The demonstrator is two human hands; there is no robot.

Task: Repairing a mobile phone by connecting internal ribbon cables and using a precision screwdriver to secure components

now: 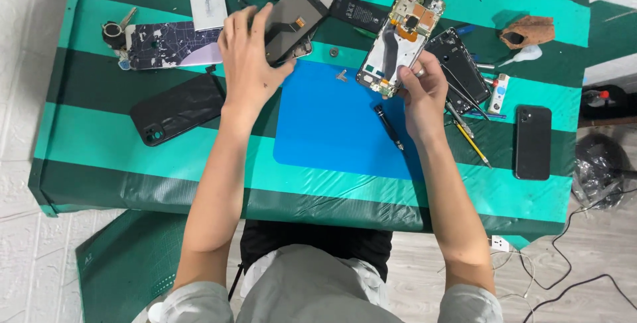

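Observation:
My left hand (249, 57) grips a detached phone screen panel (302, 11), dark with a grey back, at the far edge of the blue work mat (332, 130). My right hand (421, 90) holds an opened phone body (398, 37) by its near end, its circuit board and copper parts exposed and its far end tilted up and away. A black screwdriver (389, 126) lies on the mat just left of my right wrist. A tiny metal piece (341, 75) sits on the mat between both hands.
The table has a green striped cover (99, 150). On the left lie a black phone back cover (176, 107), a cracked patterned phone (172, 44) and a white battery (208, 9). On the right lie a black frame (461, 64), tweezers, pencil (472, 144), black phone (533, 141), brown cloth (527, 31).

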